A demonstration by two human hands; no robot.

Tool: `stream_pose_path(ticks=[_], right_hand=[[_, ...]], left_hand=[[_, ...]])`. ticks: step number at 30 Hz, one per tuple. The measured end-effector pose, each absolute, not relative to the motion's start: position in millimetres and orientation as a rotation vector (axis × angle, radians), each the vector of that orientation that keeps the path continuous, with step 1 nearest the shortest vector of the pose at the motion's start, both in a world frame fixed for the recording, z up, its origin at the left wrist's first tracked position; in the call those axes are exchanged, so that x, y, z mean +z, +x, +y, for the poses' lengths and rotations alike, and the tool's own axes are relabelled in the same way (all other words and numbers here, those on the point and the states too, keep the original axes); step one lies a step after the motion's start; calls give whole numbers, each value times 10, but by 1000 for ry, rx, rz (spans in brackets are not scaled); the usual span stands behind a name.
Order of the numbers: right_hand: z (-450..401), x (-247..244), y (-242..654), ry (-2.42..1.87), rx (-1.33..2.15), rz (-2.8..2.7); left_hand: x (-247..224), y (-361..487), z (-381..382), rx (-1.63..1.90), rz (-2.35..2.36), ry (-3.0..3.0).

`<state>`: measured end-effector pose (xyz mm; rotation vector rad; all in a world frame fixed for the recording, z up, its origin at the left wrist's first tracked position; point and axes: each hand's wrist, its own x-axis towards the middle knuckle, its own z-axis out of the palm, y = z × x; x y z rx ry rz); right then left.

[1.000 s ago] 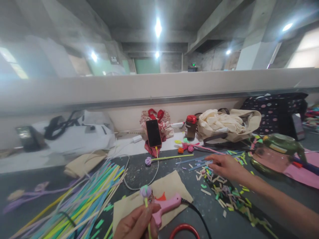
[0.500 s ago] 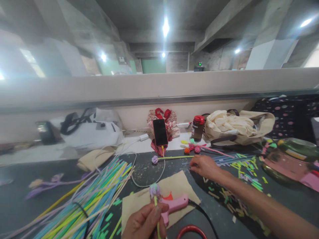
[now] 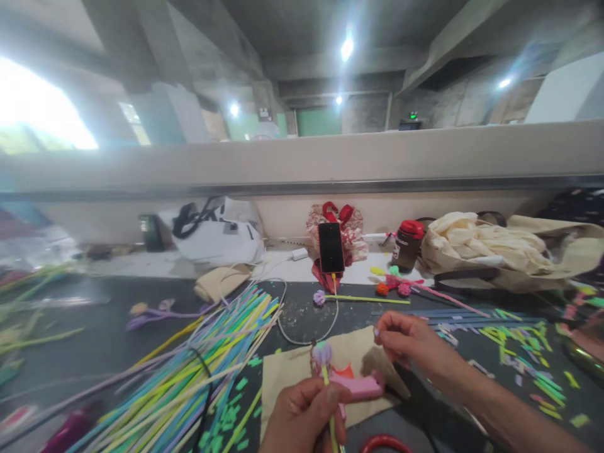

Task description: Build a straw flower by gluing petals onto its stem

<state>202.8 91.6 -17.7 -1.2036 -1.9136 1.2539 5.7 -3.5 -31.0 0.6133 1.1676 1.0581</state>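
My left hand [image 3: 309, 412] pinches the yellow-green stem of a flower with a small lilac head [image 3: 323, 354], held upright at the bottom centre. Behind it a pink glue gun [image 3: 361, 387] lies on a beige cloth [image 3: 283, 371]. My right hand [image 3: 401, 336] is over the cloth's right edge, thumb and fingertips pinched on a small lilac piece [image 3: 376, 335]. A second lilac flower [image 3: 319, 298] with a green stem lies on the dark table behind the cloth.
A bundle of coloured stems [image 3: 226, 352] fills the left. Cut pieces [image 3: 519, 346] lie at right. A phone [image 3: 331, 248], a red-lidded jar [image 3: 407, 245] and bags [image 3: 491, 242] stand at the back. A red ring-shaped handle [image 3: 384, 443] shows at the front edge.
My right hand has come from beside the second flower's stem toward the glue gun, a small lilac piece now showing at its fingertips. The camera view has turned left. My left hand still holds its flower.
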Motion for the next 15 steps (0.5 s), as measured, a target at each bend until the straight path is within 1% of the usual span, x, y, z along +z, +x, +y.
stream_pose_path(ticks=[5,9,11,15], right_hand=[[615,-179,1660,-909,1536,-1668],[553,-261,1415,-677,1625,-1528],[543,-268,1355,-624,1532,-1584],[534,-223,1369,-583,1197,-1853]], left_hand=[[-350,88,-11,1140,1044,542],[-442,73,14,1172,942,507],[-442,53,14,1188,880,497],[-352,10,-4,1201,823,465]])
